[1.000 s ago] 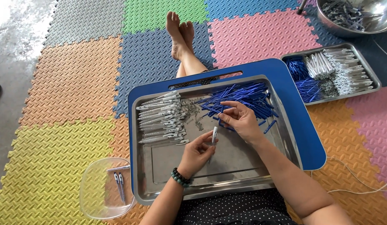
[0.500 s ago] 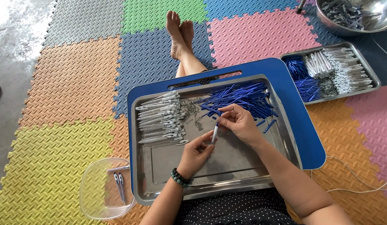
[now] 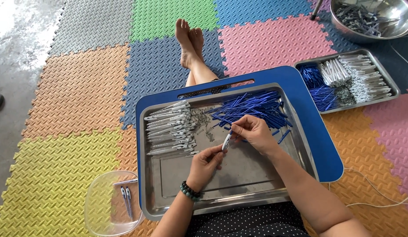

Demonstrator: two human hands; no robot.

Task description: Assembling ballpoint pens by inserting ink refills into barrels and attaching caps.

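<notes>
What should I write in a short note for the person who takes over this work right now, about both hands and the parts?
Left hand: holds the lower end of a white pen barrel over the steel tray.
Right hand: pinches the barrel's top end, where a blue piece shows.
Parts: white barrels stacked at tray left, blue refills at tray right, small springs between them.
Done: two finished pens lie in the clear bowl.
Left: both piles remain large.

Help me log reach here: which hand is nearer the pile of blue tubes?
Right. The right hand rests against the pile of blue tubes; the left hand sits below it, apart.
</notes>
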